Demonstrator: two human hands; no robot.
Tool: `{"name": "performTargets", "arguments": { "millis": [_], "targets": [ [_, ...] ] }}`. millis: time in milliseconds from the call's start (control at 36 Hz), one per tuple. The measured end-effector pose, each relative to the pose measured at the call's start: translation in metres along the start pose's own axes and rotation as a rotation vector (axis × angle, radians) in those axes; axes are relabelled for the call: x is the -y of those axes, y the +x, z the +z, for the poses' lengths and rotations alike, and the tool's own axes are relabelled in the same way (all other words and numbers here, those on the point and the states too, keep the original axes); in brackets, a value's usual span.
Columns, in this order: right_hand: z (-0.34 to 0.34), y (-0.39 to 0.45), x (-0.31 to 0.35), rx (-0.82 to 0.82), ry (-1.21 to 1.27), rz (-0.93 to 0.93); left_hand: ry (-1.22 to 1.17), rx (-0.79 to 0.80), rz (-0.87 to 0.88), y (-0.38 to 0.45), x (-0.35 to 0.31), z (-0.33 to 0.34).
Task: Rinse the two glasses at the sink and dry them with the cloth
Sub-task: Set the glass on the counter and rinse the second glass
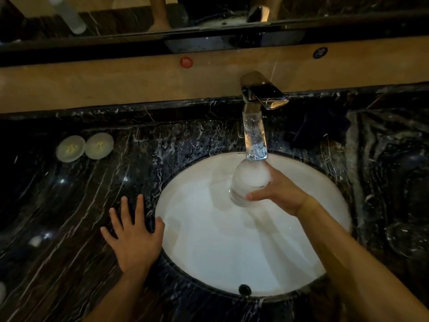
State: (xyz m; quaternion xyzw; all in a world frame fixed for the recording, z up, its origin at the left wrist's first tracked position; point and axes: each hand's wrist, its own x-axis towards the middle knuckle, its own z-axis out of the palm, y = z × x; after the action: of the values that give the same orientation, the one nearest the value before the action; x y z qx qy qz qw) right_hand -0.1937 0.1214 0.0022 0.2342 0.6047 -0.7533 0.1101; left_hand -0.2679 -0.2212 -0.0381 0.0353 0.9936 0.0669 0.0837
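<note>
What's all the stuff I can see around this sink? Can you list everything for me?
glass: one, clear, foaming with water, held under the tap
tap: one, shiny metal, behind the sink
sink: one, white, set in the counter
counter: one, dark marble
round lids: two, white, counter's back left
cloth: one, dark, right of the tap
stickers: red and dark blue, on the back ledge
left hand: flat on the counter
right hand: fingers around the glass

Foam hides the inside of the glass [249, 182]; a pale object [1, 292] at the counter's [69, 205] left edge is cut off.
</note>
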Motion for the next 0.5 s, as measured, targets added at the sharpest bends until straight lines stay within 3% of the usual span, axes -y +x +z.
{"name": "performTargets", "arguments": {
  "millis": [167,306,500],
  "targets": [
    [0.019,0.015,-0.010,-0.098,0.283,-0.075,0.003,-0.004,0.001,0.000,0.001,0.000],
    [0.024,0.019,-0.010,-0.148,0.659,0.025,-0.005,-0.001,0.003,0.000,0.002,0.001],
    [0.030,0.020,-0.009,-0.238,1.003,0.141,-0.002,-0.005,0.013,0.001,0.002,0.001]
  ]
}}
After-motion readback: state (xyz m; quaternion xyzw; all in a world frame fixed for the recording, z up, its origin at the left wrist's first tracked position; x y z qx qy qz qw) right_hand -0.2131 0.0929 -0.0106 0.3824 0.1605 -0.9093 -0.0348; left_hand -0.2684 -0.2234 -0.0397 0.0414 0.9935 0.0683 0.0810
